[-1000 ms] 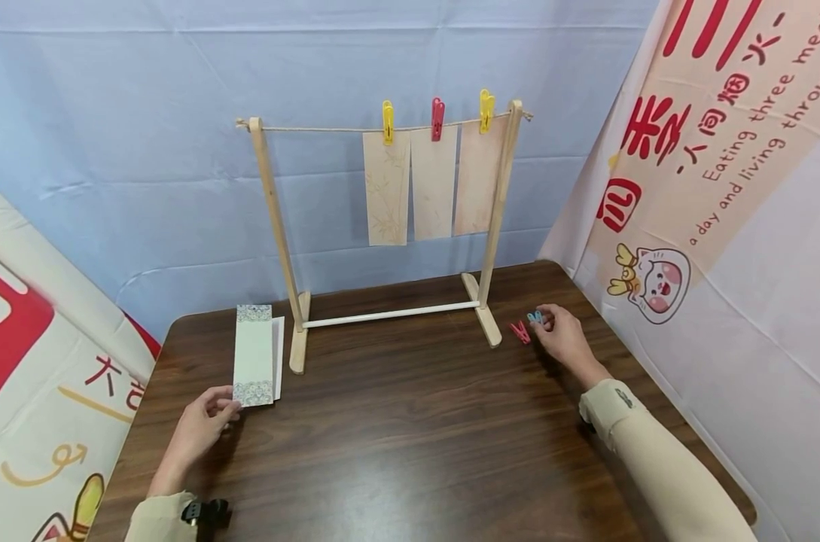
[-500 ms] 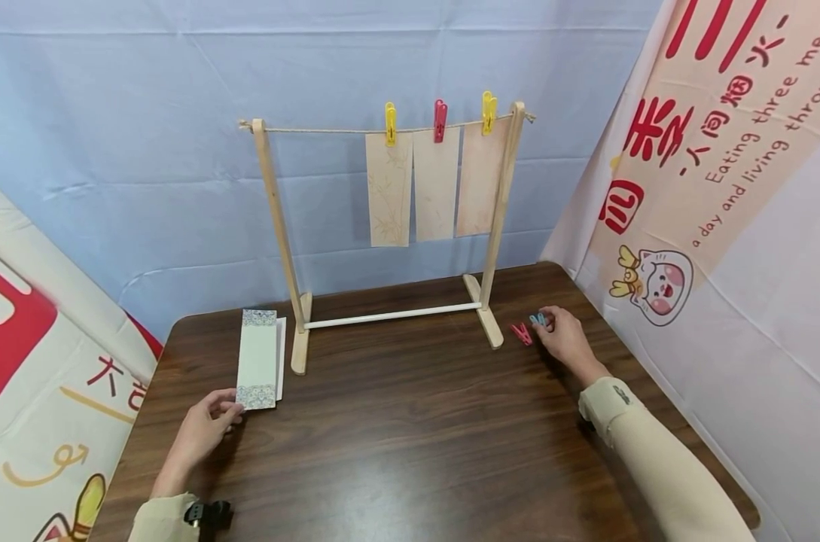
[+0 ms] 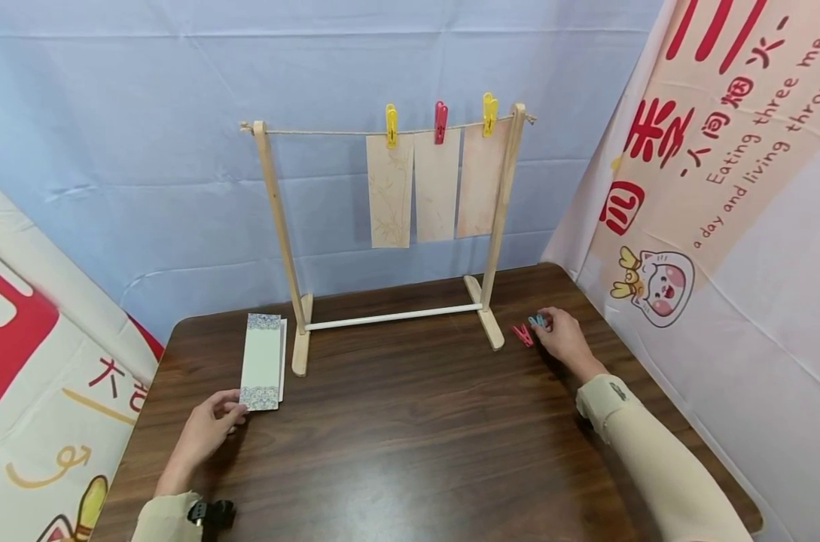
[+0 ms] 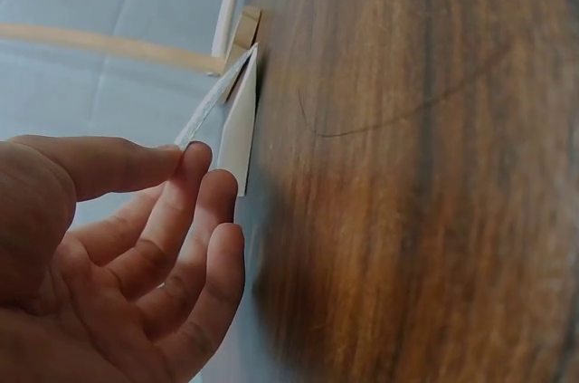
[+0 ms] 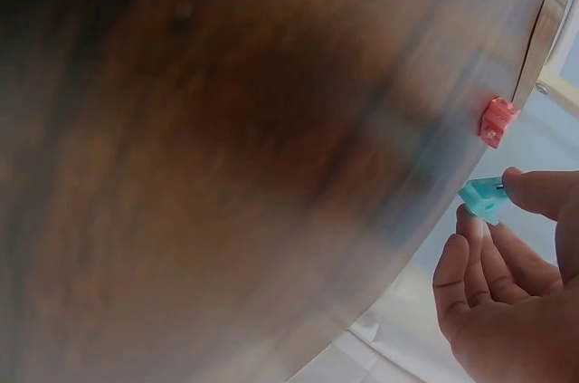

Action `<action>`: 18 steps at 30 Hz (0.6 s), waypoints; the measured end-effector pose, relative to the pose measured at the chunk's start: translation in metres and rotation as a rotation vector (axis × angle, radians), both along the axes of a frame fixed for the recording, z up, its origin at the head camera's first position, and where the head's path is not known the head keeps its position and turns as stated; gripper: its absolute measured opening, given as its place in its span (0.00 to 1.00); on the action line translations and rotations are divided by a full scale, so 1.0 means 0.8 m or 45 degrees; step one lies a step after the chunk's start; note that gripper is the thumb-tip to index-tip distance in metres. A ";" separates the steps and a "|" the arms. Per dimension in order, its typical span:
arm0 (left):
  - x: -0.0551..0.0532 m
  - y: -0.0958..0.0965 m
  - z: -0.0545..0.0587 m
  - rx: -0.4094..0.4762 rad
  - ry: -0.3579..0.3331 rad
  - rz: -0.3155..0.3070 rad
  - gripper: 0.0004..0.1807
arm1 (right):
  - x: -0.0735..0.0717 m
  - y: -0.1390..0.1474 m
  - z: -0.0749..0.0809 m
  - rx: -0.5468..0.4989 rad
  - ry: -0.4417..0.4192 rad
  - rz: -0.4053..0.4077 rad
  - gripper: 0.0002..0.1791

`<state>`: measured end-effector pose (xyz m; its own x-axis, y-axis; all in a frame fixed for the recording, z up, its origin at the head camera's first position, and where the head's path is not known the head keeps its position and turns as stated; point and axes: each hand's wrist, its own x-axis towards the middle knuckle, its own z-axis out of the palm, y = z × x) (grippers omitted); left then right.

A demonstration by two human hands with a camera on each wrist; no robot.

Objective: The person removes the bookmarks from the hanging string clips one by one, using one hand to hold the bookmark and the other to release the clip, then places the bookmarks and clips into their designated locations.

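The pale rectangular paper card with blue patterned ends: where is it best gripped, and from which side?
I would grip the patterned card at its near-left corner, from the near left, where the left hand pinches it: that end is tilted up off the plain white rectangular card beneath, probably leaving room to pinch both faces.

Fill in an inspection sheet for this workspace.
Surface: dark wood-grain table.
Job's things: wooden rack; rope with three hanging cards, two yellow clips, hung red clip; patterned card; white card partly hidden; loose red clip; blue clip.
Clutter: thin dark line on the table, hair or mark unclear.
Hands: left hand pinches patterned card; right hand pinches blue clip.
Cables: nothing seen.
Surroundings: blue backdrop; printed sheets at both sides.
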<state>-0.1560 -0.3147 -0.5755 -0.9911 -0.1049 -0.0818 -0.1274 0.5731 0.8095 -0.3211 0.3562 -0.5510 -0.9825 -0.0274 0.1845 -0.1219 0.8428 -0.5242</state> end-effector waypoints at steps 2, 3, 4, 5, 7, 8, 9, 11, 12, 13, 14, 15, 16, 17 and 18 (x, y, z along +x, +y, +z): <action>0.000 0.001 -0.001 0.005 -0.005 0.000 0.20 | 0.000 0.000 0.000 0.000 -0.013 -0.001 0.22; 0.000 0.001 -0.001 0.006 -0.006 -0.001 0.20 | 0.000 0.000 0.000 0.002 -0.018 -0.003 0.22; 0.000 0.001 -0.001 0.008 -0.007 0.000 0.20 | -0.001 0.000 0.000 0.003 -0.023 -0.005 0.22; -0.001 0.001 -0.002 0.006 -0.007 -0.002 0.20 | -0.001 0.001 -0.001 0.005 -0.027 -0.006 0.22; -0.001 0.001 -0.002 0.001 -0.003 -0.003 0.19 | -0.002 0.001 0.000 0.009 -0.036 -0.009 0.22; -0.002 0.001 -0.002 -0.002 0.000 -0.003 0.19 | -0.002 0.001 0.000 0.012 -0.041 -0.010 0.23; -0.002 0.001 -0.002 -0.007 0.002 -0.002 0.19 | -0.003 0.001 0.000 0.013 -0.047 -0.011 0.23; -0.002 0.001 -0.003 -0.015 0.006 -0.004 0.19 | -0.003 0.001 0.000 0.016 -0.060 -0.013 0.23; -0.003 0.001 -0.003 -0.015 0.007 -0.003 0.19 | -0.003 0.001 0.000 0.017 -0.065 -0.014 0.23; -0.003 0.001 -0.004 -0.016 0.008 -0.002 0.19 | -0.003 0.001 0.000 0.017 -0.072 -0.013 0.23; -0.003 0.001 -0.004 -0.018 0.006 -0.003 0.19 | -0.003 0.001 0.001 0.017 -0.076 -0.012 0.23; -0.003 0.002 -0.004 -0.020 0.004 -0.005 0.19 | -0.003 0.001 0.001 0.017 -0.081 -0.011 0.23; -0.003 0.002 -0.004 -0.018 0.002 -0.004 0.19 | -0.003 0.001 0.001 0.018 -0.085 -0.009 0.23; -0.003 0.002 -0.004 -0.017 -0.001 -0.001 0.19 | -0.002 0.001 0.002 0.020 -0.089 -0.009 0.23; -0.003 0.002 -0.004 -0.019 -0.002 0.000 0.19 | -0.002 0.001 0.002 0.021 -0.093 -0.007 0.23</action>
<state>-0.1583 -0.3131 -0.5785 -0.9909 -0.1065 -0.0818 -0.1290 0.5853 0.8005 -0.3230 0.3572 -0.5495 -0.9934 -0.0241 0.1123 -0.0791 0.8518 -0.5178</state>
